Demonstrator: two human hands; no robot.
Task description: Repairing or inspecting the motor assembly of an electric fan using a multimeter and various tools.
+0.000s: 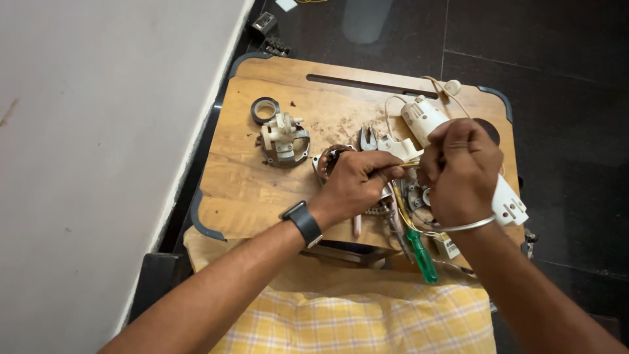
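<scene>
on the wooden lap table [249,190], left hand [357,183] pinches a thin tool [409,165]; right hand [458,170] grip closed, contents hidden.

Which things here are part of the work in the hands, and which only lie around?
In the work:
- left hand
- right hand
- white appliance housing
- thin yellow tool

Lying about:
- tape roll
- cream motor part
- green screwdriver
- pliers
</scene>
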